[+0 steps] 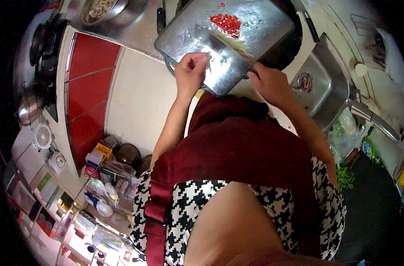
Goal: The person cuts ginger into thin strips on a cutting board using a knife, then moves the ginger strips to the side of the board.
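Observation:
A metal cutting board [179, 37] lies on the counter in front of me. Chopped red chilli [227, 24] is heaped toward its far side, with pale thin shreds [232, 43] just nearer. My right hand [269, 83] grips a kitchen knife [224, 49] at the board's right edge; the blade points away to the left, beside the shreds, and its outline blends into the shiny board. My left hand [192, 73] is over the board's near left edge, fingers curled in toward the thumb. Whatever those fingers hold, if anything, I cannot make out.
A metal bowl [105, 11] of pale pieces stands at the far left. Black handles show on both sides of the board, one left [161, 21], one right [311, 27]. A steel sink [326, 73] with a faucet [374, 117] is on the right; greens [345, 176] lie nearer.

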Action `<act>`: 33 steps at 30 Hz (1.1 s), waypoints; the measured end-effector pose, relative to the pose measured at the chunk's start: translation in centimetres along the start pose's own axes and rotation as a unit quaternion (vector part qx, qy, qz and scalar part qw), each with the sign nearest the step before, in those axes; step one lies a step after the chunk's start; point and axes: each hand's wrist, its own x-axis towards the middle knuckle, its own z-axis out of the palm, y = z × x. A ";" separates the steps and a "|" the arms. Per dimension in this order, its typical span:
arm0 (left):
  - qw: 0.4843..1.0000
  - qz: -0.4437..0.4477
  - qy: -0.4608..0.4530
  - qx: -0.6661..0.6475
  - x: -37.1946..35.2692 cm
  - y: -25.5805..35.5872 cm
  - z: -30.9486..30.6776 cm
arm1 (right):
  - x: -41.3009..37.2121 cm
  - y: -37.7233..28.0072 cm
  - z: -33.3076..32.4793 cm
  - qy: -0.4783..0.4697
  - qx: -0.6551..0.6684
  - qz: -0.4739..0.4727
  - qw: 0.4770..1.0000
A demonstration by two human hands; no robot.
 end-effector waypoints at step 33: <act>0.844 0.381 -0.019 0.376 3.5 -0.8 -2.0 | -0.8 -1.0 0.1 -0.050 0.016 -0.034 0.998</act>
